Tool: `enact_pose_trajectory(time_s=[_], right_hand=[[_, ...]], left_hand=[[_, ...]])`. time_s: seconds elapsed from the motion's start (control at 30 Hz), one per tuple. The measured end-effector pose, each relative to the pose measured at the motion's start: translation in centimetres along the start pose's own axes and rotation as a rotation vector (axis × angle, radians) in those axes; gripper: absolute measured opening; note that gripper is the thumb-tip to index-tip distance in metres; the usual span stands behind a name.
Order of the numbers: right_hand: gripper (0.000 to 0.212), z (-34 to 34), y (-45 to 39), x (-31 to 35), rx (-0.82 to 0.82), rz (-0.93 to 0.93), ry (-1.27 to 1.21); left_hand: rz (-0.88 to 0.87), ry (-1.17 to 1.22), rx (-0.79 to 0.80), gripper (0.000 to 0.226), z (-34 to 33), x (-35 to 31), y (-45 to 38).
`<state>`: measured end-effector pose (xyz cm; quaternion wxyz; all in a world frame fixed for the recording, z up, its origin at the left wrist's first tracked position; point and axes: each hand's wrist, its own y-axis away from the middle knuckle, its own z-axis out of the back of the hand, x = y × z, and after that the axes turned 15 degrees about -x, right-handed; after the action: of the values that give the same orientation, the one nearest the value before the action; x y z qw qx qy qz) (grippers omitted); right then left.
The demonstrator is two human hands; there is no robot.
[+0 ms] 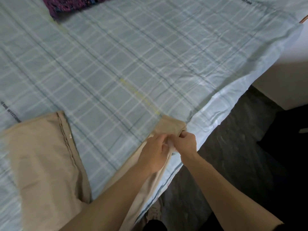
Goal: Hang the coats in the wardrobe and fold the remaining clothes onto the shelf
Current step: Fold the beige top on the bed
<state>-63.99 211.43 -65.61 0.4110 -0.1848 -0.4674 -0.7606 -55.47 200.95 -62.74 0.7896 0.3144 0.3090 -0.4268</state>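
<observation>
Single head cam, wide-angle, looking fwd and steeply down.
Worn view sits close over the bed (133,64) edge; the bed runs off toward 11 o'clock, floor (233,139) at 3–5 o'clock, forearms enter from 6 o'clock. No 2nd view, so no overlap.

two bare hands, left hand (154,151) and right hand (185,141), meet at the near edge of one bed (133,64). one beige garment (41,155) lies on the bed; one purple patterned garment (66,5) at its far end.
</observation>
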Motion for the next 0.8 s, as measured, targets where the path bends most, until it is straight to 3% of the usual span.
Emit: enact_pose_trajectory(time_s=[0.17,0.3,0.43,0.6,0.8], right_hand=[[0.025,-0.3,3.8,2.6,0.066,0.352,-0.049],[0.011,-1.6,8.6,6.1,0.176,0.587,-0.128],[0.03,-4.3,13.6,8.7,0.288,0.704,-0.2],[0.039,-9.5,20.9,10.5,0.469,1.017,-0.202],[0.048,-18.9,28.2,9.8,0.547,1.393,0.064]], left_hand=[[0.108,0.247,-0.144,0.036,3.3,-1.6,0.8],[0.096,0.382,-0.28,0.035,7.9,-2.0,1.6],[0.068,0.523,-0.403,0.028,14.4,-1.0,2.5],[0.101,0.674,-0.482,0.028,23.6,2.8,5.0],[0.223,0.881,-0.54,0.035,33.0,11.5,7.0]])
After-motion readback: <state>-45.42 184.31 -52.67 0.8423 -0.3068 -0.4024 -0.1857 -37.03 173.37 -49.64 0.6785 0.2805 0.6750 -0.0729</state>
